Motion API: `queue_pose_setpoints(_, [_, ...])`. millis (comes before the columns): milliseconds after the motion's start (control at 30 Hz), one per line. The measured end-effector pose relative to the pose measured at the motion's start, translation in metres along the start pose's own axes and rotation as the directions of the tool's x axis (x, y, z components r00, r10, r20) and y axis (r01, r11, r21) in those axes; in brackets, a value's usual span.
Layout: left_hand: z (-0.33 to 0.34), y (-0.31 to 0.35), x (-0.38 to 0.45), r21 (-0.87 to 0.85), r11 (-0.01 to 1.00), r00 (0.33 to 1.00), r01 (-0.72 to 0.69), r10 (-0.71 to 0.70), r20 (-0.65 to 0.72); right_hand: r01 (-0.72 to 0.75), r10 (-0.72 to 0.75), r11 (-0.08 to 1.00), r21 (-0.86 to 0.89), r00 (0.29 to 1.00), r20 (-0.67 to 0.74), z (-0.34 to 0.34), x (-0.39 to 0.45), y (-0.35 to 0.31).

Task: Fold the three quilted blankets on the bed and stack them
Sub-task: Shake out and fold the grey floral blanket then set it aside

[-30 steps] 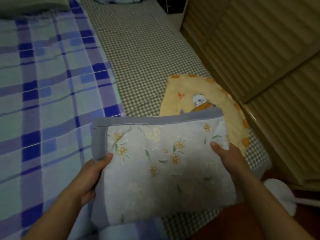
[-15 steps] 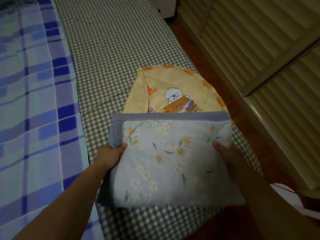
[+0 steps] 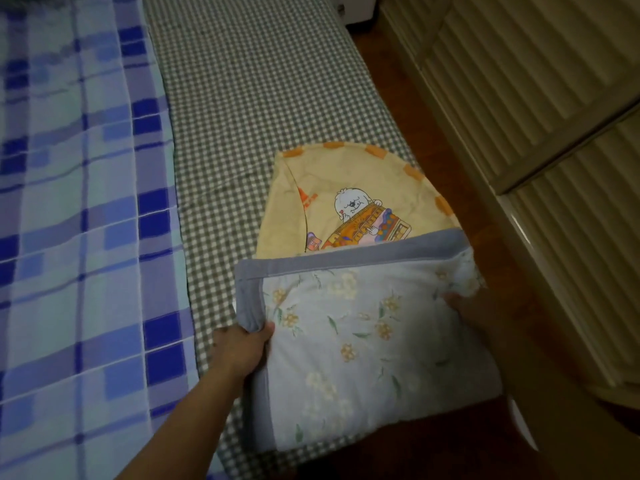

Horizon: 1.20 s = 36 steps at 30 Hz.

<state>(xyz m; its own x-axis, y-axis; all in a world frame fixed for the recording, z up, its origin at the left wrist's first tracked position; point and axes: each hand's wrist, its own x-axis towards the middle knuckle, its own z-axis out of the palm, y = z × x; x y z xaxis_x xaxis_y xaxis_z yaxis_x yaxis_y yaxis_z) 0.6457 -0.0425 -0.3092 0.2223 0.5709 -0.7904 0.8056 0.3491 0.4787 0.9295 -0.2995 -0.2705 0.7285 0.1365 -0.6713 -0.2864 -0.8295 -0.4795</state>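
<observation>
A blue plaid blanket (image 3: 79,237) lies spread over the left part of the bed, reaching from the near edge to the far end. To its right the bed's green checked sheet (image 3: 249,109) is bare. The left hand (image 3: 242,348) grips the near left edge of a folded floral blanket (image 3: 363,348), thumb on top and fingers curled under its grey border. This blanket sits at the near right of the bed, its far edge overlapping a folded yellow cartoon blanket (image 3: 349,199) that lies just beyond it on the sheet. The right hand (image 3: 474,310) holds the floral blanket's right edge, thumb on top; its fingers are hidden beneath the cloth. Right of the bed runs a strip of dark wood floor (image 3: 391,84), then slatted wardrobe doors (image 3: 533,84).
</observation>
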Motion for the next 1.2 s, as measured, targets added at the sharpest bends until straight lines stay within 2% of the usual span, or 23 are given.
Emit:
queue_pose_setpoints(67, [-0.006,0.018,-0.015,-0.055,0.995,0.993,-0.079,0.074,-0.095,0.055,-0.065,0.996,-0.072,0.986,-0.155,-0.003,0.0,-0.007])
queue_pose_setpoints(133, [-0.019,0.038,-0.018,-0.178,0.975,0.989,-0.13,0.115,-0.092,0.121,-0.13,0.991,-0.056,0.966,-0.225,-0.007,0.006,-0.024])
queue_pose_setpoints(200, [-0.035,0.055,-0.002,-0.217,0.957,0.98,-0.19,0.174,-0.094,0.193,-0.186,0.981,-0.002,0.944,-0.271,-0.006,0.027,-0.04])
queue_pose_setpoints(267, [-0.04,0.068,0.021,-0.184,0.967,0.982,-0.177,0.162,-0.094,0.195,-0.18,0.98,0.041,0.954,-0.239,0.003,0.052,-0.051])
queue_pose_setpoints(333, [-0.035,0.073,0.038,-0.054,0.992,0.987,-0.116,0.109,-0.116,0.156,-0.166,0.985,-0.066,0.966,-0.196,0.02,0.065,-0.061])
queue_pose_setpoints(367, [-0.03,0.071,0.043,0.103,0.99,0.972,-0.093,0.113,-0.206,0.156,-0.188,0.974,-0.166,0.962,-0.197,0.031,0.071,-0.06])
queue_pose_setpoints(400, [-0.023,0.069,0.044,0.307,0.946,0.922,-0.1,0.205,-0.329,0.195,-0.259,0.942,-0.274,0.94,-0.221,0.04,0.075,-0.06])
queue_pose_setpoints(433, [-0.011,0.069,0.039,0.538,0.827,0.816,-0.164,0.42,-0.397,0.255,-0.378,0.884,-0.391,0.884,-0.276,0.048,0.075,-0.061])
queue_pose_setpoints(467, [0.006,0.072,0.031,0.73,0.635,0.698,-0.253,0.642,-0.316,0.324,-0.523,0.795,-0.513,0.794,-0.31,0.056,0.072,-0.065])
queue_pose_setpoints(500, [0.026,0.077,0.025,0.825,0.435,0.587,-0.362,0.794,-0.161,0.371,-0.656,0.673,-0.64,0.699,-0.284,0.066,0.07,-0.07])
queue_pose_setpoints(533, [0.048,0.082,0.026,0.841,0.289,0.526,-0.457,0.85,-0.006,0.403,-0.745,0.555,-0.728,0.63,-0.219,0.079,0.07,-0.076])
queue_pose_setpoints(567, [0.069,0.088,0.032,0.837,0.225,0.523,-0.498,0.849,0.083,0.422,-0.791,0.462,-0.78,0.593,-0.147,0.093,0.073,-0.081])
queue_pose_setpoints(633, [0.087,0.091,0.059,0.857,0.235,0.619,-0.459,0.777,0.118,0.428,-0.81,0.341,-0.837,0.585,-0.031,0.11,0.091,-0.082])
queue_pose_setpoints(733, [0.091,0.066,0.108,0.837,0.489,0.827,-0.247,0.557,-0.081,0.353,-0.717,0.357,-0.865,0.697,-0.012,0.103,0.143,-0.053])
queue_pose_setpoints(767, [0.091,0.06,0.115,0.816,0.546,0.857,-0.193,0.499,-0.131,0.353,-0.678,0.371,-0.859,0.735,0.009,0.1,0.154,-0.047])
queue_pose_setpoints(900, [0.08,0.063,0.102,0.806,0.568,0.899,-0.168,0.423,-0.111,0.383,-0.62,0.401,-0.832,0.782,0.061,0.095,0.161,-0.053])
queue_pose_setpoints(1000, [0.054,0.061,0.086,0.811,0.565,0.909,-0.15,0.402,-0.112,0.295,-0.576,0.434,-0.851,0.817,-0.011,0.077,0.14,-0.073])
queue_pose_setpoints(1067, [0.051,0.062,0.061,0.845,0.487,0.848,-0.223,0.524,-0.077,0.314,-0.671,0.401,-0.86,0.74,-0.043,0.092,0.09,-0.088])
queue_pose_setpoints(1133, [0.063,0.061,0.037,0.845,0.385,0.75,-0.372,0.661,0.029,0.464,-0.771,0.324,-0.825,0.634,0.054,0.125,0.037,-0.078])
queue_pose_setpoints(1167, [0.068,0.055,0.03,0.841,0.356,0.744,-0.407,0.663,0.079,0.501,-0.768,0.307,-0.809,0.632,0.1,0.135,0.021,-0.063])
queue_pose_setpoints(1200, [0.07,0.044,0.027,0.843,0.356,0.77,-0.403,0.63,0.102,0.484,-0.736,0.312,-0.818,0.667,0.114,0.136,0.019,-0.044])
